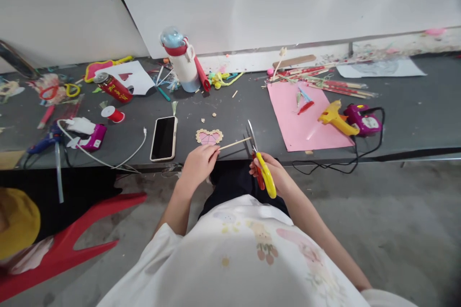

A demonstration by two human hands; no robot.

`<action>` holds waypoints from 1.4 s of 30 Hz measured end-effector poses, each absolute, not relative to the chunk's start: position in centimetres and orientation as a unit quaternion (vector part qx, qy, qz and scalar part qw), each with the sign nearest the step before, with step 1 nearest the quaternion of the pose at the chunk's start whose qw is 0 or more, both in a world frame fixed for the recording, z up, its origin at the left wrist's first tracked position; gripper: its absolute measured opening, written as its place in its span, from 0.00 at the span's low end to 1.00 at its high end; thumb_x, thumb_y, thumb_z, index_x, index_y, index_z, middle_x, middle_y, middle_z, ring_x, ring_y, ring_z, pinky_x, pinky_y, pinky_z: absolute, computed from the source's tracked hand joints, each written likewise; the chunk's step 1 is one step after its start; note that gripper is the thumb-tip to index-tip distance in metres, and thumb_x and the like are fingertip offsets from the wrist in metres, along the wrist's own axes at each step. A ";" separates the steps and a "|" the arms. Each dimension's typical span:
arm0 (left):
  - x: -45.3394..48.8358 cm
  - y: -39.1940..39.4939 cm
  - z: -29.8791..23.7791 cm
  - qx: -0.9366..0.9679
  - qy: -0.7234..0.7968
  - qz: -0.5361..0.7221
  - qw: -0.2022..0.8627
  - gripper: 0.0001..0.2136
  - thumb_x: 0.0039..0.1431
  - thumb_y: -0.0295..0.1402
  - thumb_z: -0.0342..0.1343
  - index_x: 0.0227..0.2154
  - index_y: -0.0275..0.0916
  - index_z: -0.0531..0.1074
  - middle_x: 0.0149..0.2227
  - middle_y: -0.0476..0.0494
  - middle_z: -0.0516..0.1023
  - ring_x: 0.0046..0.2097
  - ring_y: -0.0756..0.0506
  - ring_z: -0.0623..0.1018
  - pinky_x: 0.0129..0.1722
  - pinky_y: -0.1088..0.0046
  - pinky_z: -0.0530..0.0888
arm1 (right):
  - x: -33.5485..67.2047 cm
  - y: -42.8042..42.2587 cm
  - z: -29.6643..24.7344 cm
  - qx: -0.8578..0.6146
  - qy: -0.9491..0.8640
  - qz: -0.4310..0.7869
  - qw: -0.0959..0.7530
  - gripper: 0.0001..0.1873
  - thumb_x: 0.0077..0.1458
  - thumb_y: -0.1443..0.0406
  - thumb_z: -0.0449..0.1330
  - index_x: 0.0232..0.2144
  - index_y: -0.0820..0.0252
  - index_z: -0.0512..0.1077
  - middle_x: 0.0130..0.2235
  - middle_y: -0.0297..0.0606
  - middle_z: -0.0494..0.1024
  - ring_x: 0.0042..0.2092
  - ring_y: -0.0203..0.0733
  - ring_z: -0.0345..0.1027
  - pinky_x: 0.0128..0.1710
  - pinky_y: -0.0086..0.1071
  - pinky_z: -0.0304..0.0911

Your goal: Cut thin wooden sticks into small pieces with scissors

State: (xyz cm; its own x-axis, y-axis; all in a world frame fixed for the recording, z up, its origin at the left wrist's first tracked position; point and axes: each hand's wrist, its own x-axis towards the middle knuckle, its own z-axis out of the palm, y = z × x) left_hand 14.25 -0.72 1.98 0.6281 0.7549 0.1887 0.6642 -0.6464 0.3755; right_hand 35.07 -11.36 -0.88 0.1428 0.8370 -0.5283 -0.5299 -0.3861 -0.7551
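Note:
My left hand pinches one end of a thin pale stick at the table's front edge. The stick points right, and its far end reaches the blades of a pair of scissors. These have yellow and red handles, and my right hand is closed around them, blades pointing away from me. Just beyond my left hand lies a pink heart shape with a scalloped pale border and thin dark lines across it; my fingers hide its lower tip. Two small pale bits lie behind it.
Left of my hands are a phone, a white cable, a red thread spool, a can and a blue glue gun. A bottle stands behind. To the right are pink paper, a yellow glue gun and wrapped sticks.

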 end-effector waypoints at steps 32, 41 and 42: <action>17.3 -0.8 1.3 0.895 0.351 0.223 0.159 0.14 0.64 0.28 0.44 0.45 0.38 0.74 0.42 0.42 0.79 0.45 0.47 0.77 0.46 0.71 0.74 | 32.5 -11.4 0.2 -0.610 -0.361 0.554 0.436 0.25 0.50 0.59 0.62 0.50 0.55 0.62 0.35 0.30 0.70 0.35 0.36 0.65 0.39 0.32 0.62; 16.7 -1.2 0.3 0.882 0.342 0.222 0.237 0.15 0.64 0.29 0.43 0.41 0.40 0.76 0.38 0.43 0.80 0.41 0.49 0.78 0.44 0.72 0.74 | 32.5 -11.2 1.2 -0.590 -0.338 0.580 0.448 0.29 0.44 0.63 0.65 0.48 0.57 0.62 0.36 0.32 0.69 0.36 0.36 0.64 0.41 0.33 0.63; 16.7 -1.3 0.2 0.881 0.340 0.225 0.239 0.15 0.64 0.29 0.43 0.42 0.40 0.76 0.38 0.43 0.80 0.41 0.49 0.78 0.44 0.72 0.74 | 32.6 -11.3 1.1 -0.585 -0.336 0.586 0.450 0.28 0.44 0.63 0.65 0.48 0.57 0.62 0.35 0.31 0.69 0.35 0.36 0.64 0.40 0.32 0.63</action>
State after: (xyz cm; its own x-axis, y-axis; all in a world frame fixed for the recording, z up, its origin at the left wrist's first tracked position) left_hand 16.65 -1.30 0.21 0.6665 0.7077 0.2343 0.4920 -0.6537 0.5750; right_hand 32.55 -11.26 1.13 0.0886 0.9196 -0.3827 -0.1340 -0.3697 -0.9194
